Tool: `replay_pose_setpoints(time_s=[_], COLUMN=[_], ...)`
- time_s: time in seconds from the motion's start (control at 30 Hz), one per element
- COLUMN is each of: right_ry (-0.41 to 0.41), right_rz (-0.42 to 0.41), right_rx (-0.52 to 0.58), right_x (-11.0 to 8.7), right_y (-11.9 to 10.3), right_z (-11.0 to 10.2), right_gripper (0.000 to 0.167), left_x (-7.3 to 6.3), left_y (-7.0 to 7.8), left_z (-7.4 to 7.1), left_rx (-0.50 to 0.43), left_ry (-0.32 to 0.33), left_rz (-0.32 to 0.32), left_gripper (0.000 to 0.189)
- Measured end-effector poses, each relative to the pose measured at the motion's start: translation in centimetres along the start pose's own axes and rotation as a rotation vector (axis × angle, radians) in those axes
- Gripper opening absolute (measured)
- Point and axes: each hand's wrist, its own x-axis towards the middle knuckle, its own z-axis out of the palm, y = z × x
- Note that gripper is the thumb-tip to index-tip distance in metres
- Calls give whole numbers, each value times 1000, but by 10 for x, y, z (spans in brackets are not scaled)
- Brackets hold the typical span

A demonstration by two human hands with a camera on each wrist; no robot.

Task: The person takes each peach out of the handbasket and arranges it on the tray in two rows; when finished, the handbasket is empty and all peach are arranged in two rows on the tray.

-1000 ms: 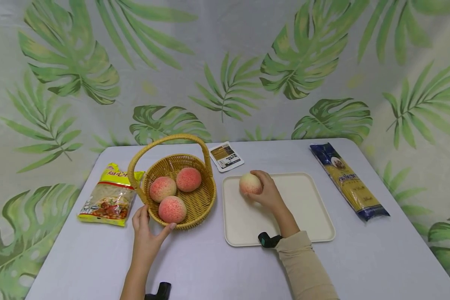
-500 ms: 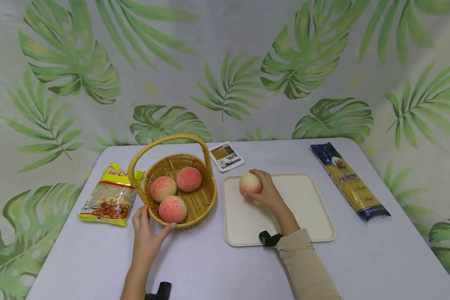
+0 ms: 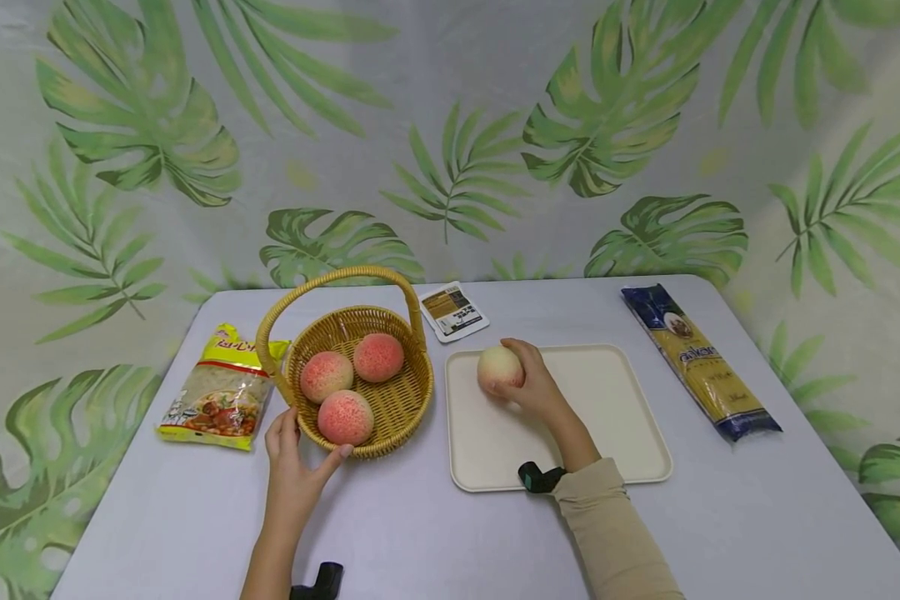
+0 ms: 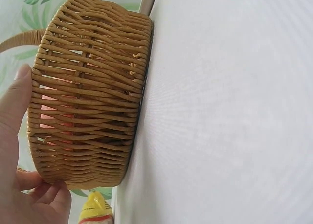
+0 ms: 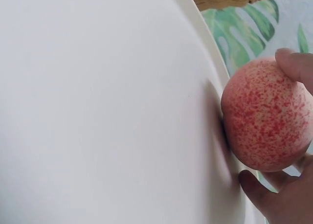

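Observation:
My right hand (image 3: 534,379) holds a pale yellow and red peach (image 3: 499,370) between thumb and fingers, at the left part of a cream tray (image 3: 592,417). In the right wrist view the speckled red side of the peach (image 5: 266,114) faces the camera, low against the tray (image 5: 122,111). My left hand (image 3: 294,467) grips the rim of a wicker basket (image 3: 397,417) at its front left, thumb on the front edge and fingers round the side. Inside the basket lie three peaches (image 3: 346,418). The left wrist view shows the thumb on the woven wall (image 4: 93,97).
A yellow-topped food bag (image 3: 221,392) lies left of the basket, near its handle (image 3: 337,275). Behind the tray is a small flat white packet (image 3: 453,313). A long blue and yellow pasta pack (image 3: 697,362) lies right of the tray on the white table (image 3: 405,533).
The peach in my right hand has turned slightly, and more of its pale side faces up. The left hand and the basket have stayed in place.

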Motion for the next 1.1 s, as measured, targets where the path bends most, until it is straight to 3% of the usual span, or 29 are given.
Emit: replay_pose_setpoints(time_s=[0.53,0.67,0.87,1.1], right_ry=[-21,13,55,-12], right_rz=[66,-10,-176,-332], right_rx=[-1,-36,-33,0], right_x=[-6,-6,-2,4], right_y=[-9,-23,-68,-107], right_z=[-5,-7,-5,16], right_gripper=[69,64,65,71], left_x=[0,0,0,0], left_y=[2,2,1,0], left_z=[0,0,1,0], left_rx=[-14,-12,-9,-12], left_ry=[-6,-8,-9,-10], left_rz=[-11,-15,-17,-14], left_gripper=[95,95,95,95])
